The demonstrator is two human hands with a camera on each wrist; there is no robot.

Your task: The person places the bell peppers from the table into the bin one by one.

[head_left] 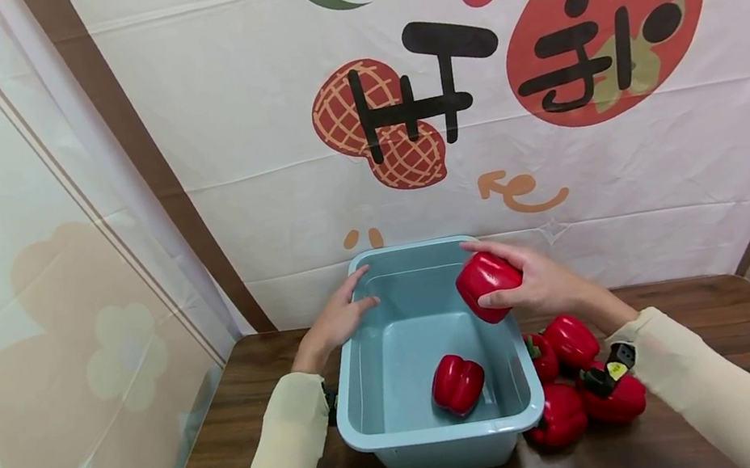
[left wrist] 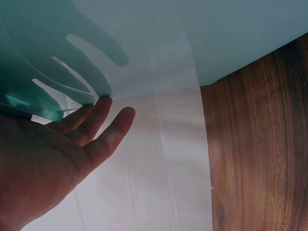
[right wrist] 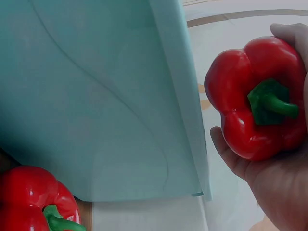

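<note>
A red bell pepper [right wrist: 236, 91] with a green stem is held in my right hand [head_left: 540, 281], thumb and fingers around its sides. In the head view this pepper is over the right rim of a light blue plastic basin [head_left: 451, 432]. Another red bell pepper [head_left: 458, 384] lies inside the basin, toward the near right of its floor. My left hand [head_left: 339, 321] is at the basin's left rim with fingers spread. In the left wrist view its fingers [left wrist: 113, 132] extend fairly straight beside the outer wall.
Several more red bell peppers [head_left: 570, 342] are bunched on the wooden table [head_left: 699, 330] along the basin's right side, partly hidden by my right wrist. A white printed cloth [head_left: 240, 124] hangs behind the basin, and another stretch of cloth borders the table on the left.
</note>
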